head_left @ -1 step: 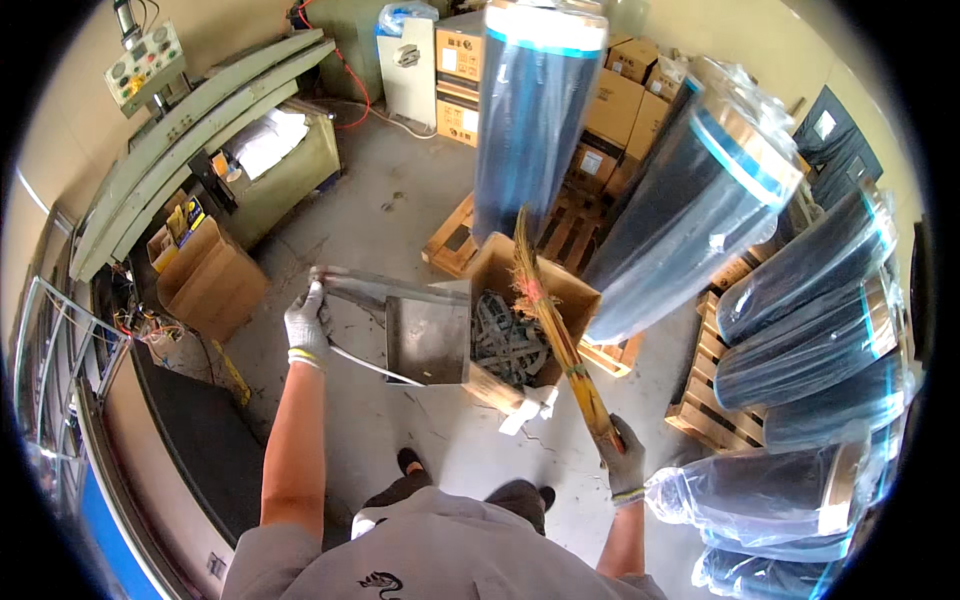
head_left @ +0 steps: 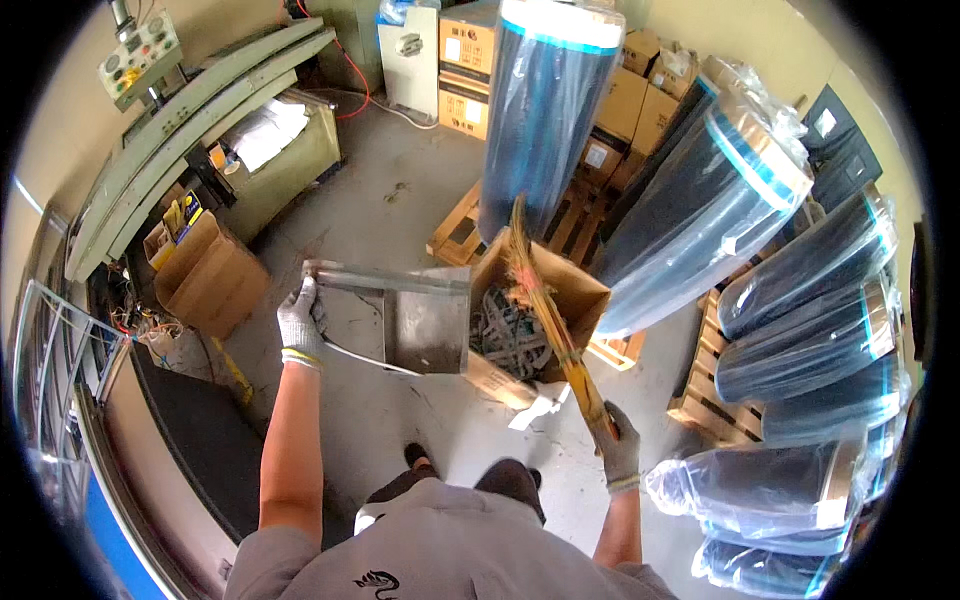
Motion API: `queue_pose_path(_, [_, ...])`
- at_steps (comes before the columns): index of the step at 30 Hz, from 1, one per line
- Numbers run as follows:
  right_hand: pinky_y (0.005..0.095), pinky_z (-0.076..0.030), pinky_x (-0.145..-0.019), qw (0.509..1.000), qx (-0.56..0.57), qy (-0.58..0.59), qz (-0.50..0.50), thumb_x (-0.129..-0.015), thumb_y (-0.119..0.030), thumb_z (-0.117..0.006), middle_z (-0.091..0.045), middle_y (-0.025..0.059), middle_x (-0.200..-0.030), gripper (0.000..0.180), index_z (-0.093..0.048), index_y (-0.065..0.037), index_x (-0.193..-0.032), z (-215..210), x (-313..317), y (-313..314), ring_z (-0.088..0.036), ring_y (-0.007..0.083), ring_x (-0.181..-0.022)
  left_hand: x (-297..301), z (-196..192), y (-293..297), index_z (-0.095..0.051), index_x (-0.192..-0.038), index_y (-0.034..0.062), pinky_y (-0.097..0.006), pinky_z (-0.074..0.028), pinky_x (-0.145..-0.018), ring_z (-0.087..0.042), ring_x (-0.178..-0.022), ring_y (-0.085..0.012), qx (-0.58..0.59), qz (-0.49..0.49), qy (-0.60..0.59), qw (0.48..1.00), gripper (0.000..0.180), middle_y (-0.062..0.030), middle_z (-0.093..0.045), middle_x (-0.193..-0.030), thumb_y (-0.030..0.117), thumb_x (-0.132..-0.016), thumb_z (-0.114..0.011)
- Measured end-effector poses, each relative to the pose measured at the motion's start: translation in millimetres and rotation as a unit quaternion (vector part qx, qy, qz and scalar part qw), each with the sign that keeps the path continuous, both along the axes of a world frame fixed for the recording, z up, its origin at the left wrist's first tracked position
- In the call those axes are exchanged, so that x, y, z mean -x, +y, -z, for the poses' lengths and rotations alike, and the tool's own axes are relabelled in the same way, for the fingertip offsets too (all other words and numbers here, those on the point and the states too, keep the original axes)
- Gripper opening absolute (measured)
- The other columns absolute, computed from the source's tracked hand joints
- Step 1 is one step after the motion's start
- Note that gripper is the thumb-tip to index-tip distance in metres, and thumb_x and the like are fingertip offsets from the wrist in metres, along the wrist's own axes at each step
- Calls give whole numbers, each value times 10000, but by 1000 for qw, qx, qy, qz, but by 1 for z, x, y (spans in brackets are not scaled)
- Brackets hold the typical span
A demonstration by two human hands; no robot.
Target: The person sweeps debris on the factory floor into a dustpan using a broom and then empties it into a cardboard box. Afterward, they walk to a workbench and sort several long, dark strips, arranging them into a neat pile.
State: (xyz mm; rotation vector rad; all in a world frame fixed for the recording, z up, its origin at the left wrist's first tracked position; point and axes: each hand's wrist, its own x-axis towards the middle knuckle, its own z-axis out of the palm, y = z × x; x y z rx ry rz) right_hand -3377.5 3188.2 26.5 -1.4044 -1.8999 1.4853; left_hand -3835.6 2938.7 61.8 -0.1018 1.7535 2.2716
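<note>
My left hand (head_left: pixel 300 322), in a grey glove, grips the long handle of a metal dustpan (head_left: pixel 425 320). The pan is held off the floor, its mouth against the edge of an open cardboard box (head_left: pixel 575 285). Grey scraps (head_left: pixel 508 338) lie inside the box. My right hand (head_left: pixel 620 452), also gloved, holds the stick of a straw broom (head_left: pixel 548 320). The broom slants up and to the left, with its bristles over the box beside the dustpan.
Big dark rolls wrapped in clear plastic (head_left: pixel 700 210) stand and lie on wooden pallets (head_left: pixel 700 400) at the right. Stacked cartons (head_left: pixel 465 60) line the back wall. A green machine (head_left: pixel 190 110) and a brown cardboard box (head_left: pixel 210 275) stand at the left. My feet are on bare concrete floor (head_left: pixel 400 200).
</note>
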Motion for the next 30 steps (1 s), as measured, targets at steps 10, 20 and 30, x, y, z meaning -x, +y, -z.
queue_pose_path(10, [326,-501,-890,997,-42,-34,-61,-833,-214,-691,-683,166,-1124,501,-579,-23,-1282,27,282,-33,-658,234,-1037,237,3,-42,-615,-757,116,-213,-301,-480,-400,-511,-34,101,-49,128,985,211,70,-493,-633,242,-916,-674])
queue_pose_path(20, [324,-528,-790,993,88,-81,-16,-842,-276,-708,-649,141,-1211,555,-567,-31,-1320,89,598,20,-609,225,-1085,514,3,-71,-603,-776,112,-213,-250,-411,-373,-460,-12,124,-67,107,984,219,87,-477,-606,242,-952,-621])
queue_pose_path(30, [321,-515,-505,960,236,59,139,-894,-204,-682,-684,110,-1043,509,-527,-37,-1350,85,825,116,-666,206,-692,767,43,68,-659,-985,27,-260,-442,-601,-542,-662,-94,109,-5,91,990,265,21,-621,-799,285,-925,-655])
